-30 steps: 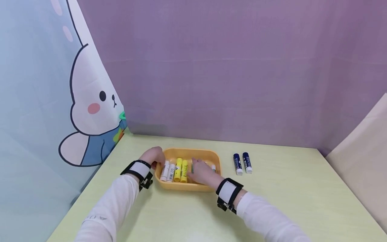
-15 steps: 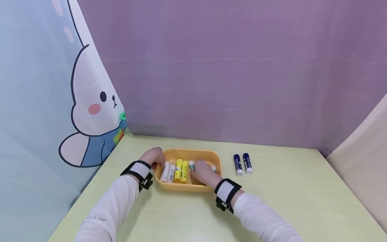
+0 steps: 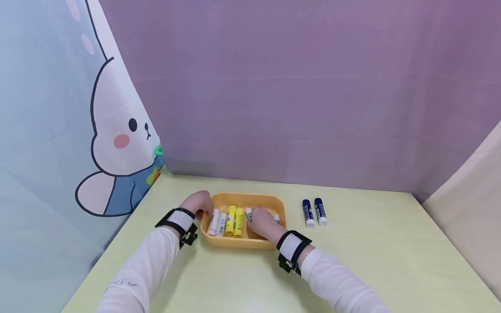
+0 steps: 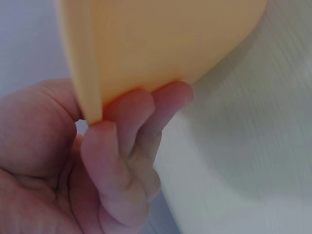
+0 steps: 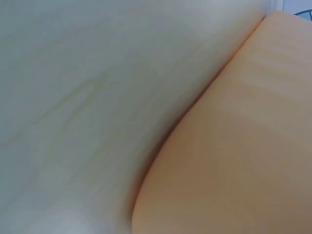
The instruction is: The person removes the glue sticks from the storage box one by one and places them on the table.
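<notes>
Tray rim between left fingers

The left hand grips the orange tray at its ten o'clock. Inside, from nine o'clock towards the centre, lie two white glue sticks, then two yellow glue sticks. Towards three o'clock the right hand holds a white-and-teal glue stick, partly hidden; another white-topped stick shows past it. Beyond the tray's three o'clock, two navy glue sticks lie on the table

Table with tray, blue tubes
</notes>
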